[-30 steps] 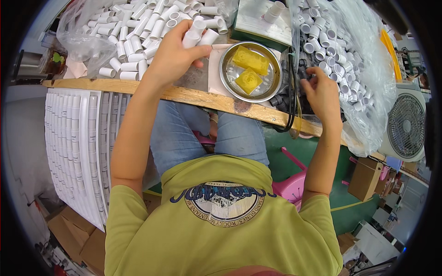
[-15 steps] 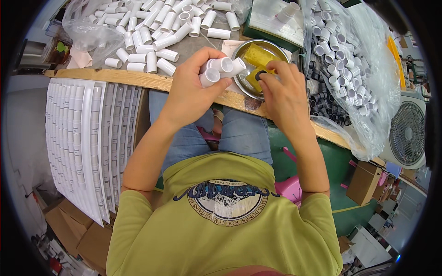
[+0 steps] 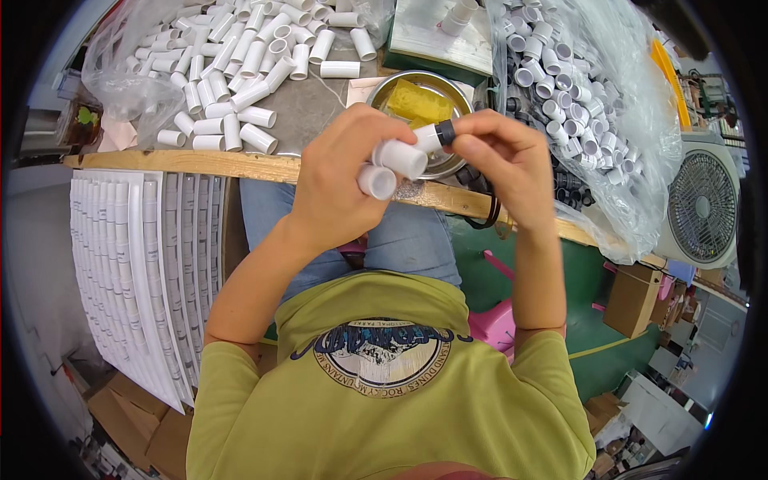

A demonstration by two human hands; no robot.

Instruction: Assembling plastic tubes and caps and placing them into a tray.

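My left hand [image 3: 340, 176] is closed around a cluster of short white plastic tubes [image 3: 404, 159]; three show, and others may be hidden by the fingers. My right hand [image 3: 508, 156] pinches a small black ring-shaped fitting [image 3: 445, 133] between thumb and fingertips. The black fitting meets the right-hand end of one white tube [image 3: 427, 139]; how far it sits on the tube cannot be made out. Just beyond my hands stands a round metal bowl [image 3: 467, 99] with a wet yellow sponge [image 3: 419, 102] in it, partly hidden by my hands.
Loose white tubes [image 3: 258, 114] lie heaped at the far left. A clear plastic bag [image 3: 632, 112] at right holds white fittings [image 3: 552, 88] and black ones. The table's wooden edge [image 3: 240, 165] runs before me. White trays of tubes [image 3: 128, 256] stand left; a fan [image 3: 702, 216] stands right.
My right hand has lifted the black fitting from the sponge and brought it to a tube's end. My left hand has tilted the tubes toward it. The view has shifted slightly.
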